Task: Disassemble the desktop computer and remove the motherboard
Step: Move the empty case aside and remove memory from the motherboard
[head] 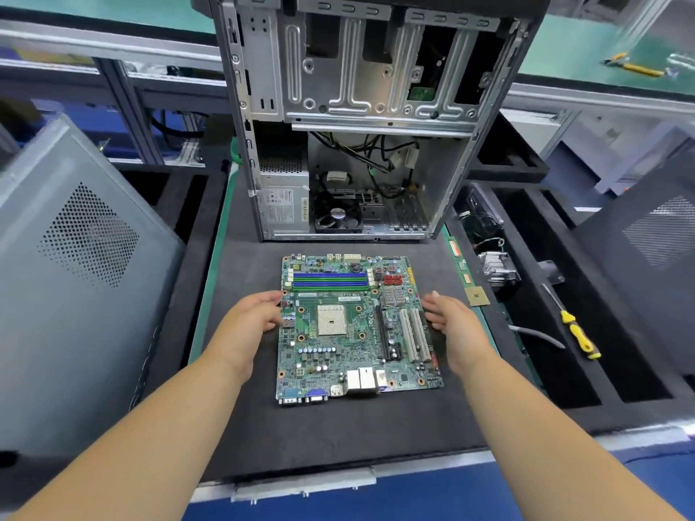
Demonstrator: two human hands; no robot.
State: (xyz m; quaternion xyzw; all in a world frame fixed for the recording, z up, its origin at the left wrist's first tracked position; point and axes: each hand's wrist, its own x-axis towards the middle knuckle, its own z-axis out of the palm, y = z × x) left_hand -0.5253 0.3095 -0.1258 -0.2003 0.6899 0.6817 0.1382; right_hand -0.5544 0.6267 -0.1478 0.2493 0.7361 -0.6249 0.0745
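A green motherboard [359, 329] lies flat on a dark foam mat [338, 438] on the bench, centre of frame, just below the gutted PC case [349, 118]. Left hand [250, 319] and right hand [449, 323] flank its side edges w/ fingers relaxed and spread, holding nothing; contact w/ the board unclear. Likely setting down or lifting: best to grip bare edges only, keep it level, avoid the CPU socket [331, 320] & slots. A yellow screwdriver [571, 325] lies at right.

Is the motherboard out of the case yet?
Out. The motherboard lies flat on the dark mat, in front of the open case.
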